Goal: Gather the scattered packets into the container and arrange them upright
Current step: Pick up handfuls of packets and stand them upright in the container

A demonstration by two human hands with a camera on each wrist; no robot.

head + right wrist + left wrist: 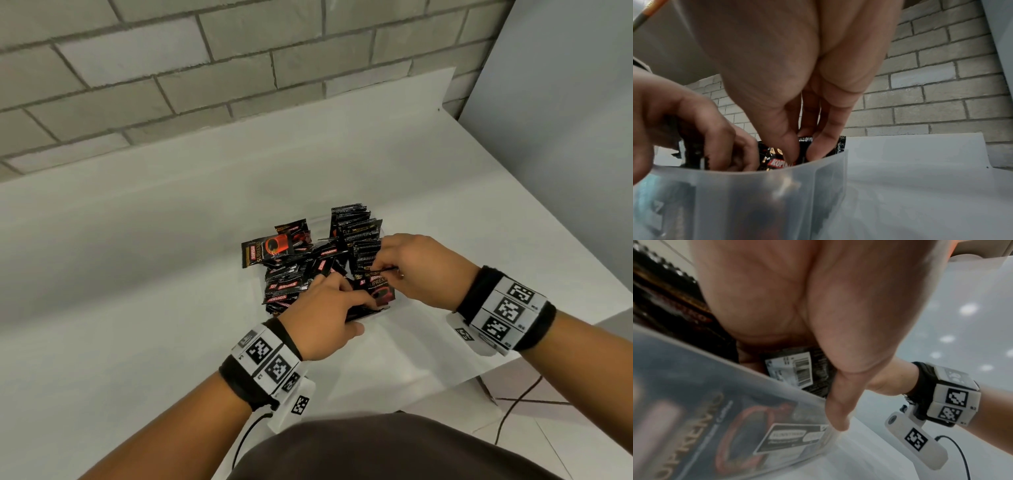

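Observation:
A clear plastic container (748,203) on the white table holds many black Kopiko packets. At its far right a row of packets (359,233) stands upright. On its left side a jumbled heap of packets (287,277) lies flat and tilted. My right hand (375,270) pinches the top edge of one upright packet (804,141) between thumb and fingers, near the front right corner. My left hand (329,294) reaches in from the front. Its fingers (721,146) curl round a bunch of packets, and its thumb (838,410) lies outside the front wall (694,386).
The white table (137,257) runs back to a grey brick wall (205,68), with a plain panel (565,137) at the right. The table's right edge (582,267) is close to my right wrist. A black cable (513,407) lies on the floor.

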